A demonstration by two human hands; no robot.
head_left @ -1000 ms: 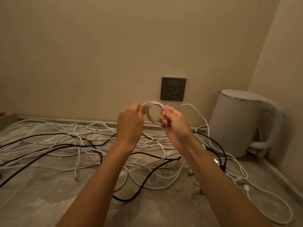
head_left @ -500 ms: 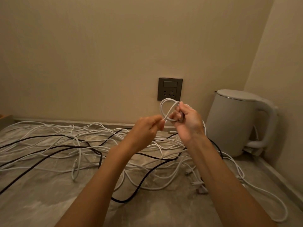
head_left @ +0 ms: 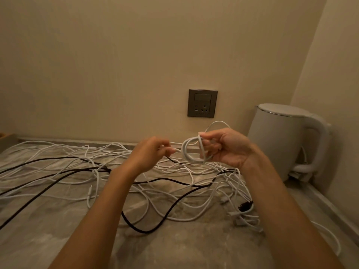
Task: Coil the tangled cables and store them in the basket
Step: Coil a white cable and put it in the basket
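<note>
Okay, small white cable coil is up in the air, above the countertop and right in front of the wall socket. The right hand is grasping it, fingers curled through and round the right side of the loops, with one slack loop arching up over the knuckles. The left hand sits just beside the coil and its fingertips look pinched on the free run of that same white cable. I can't make out the contact cleanly against the strands behind.

So where are we? By my read, early. This coil has only a few turns on it, and I judge it unfinished, since a strand runs off it toward the left hand. Nothing I can see is stowed.

Below the hands, the heap of white cables sprawls loose across the counter from the left edge to the right. At least one black cable snakes through and under them, so the two colours will need teasing apart. A cluster of plugs and connectors lies near the right forearm.

The basket? I see a wooden corner at the far left edge, well apart from the hands. I can't tell if that's it.

A white kettle stands at the right, close by the right hand, with cable runs near its base.
</note>
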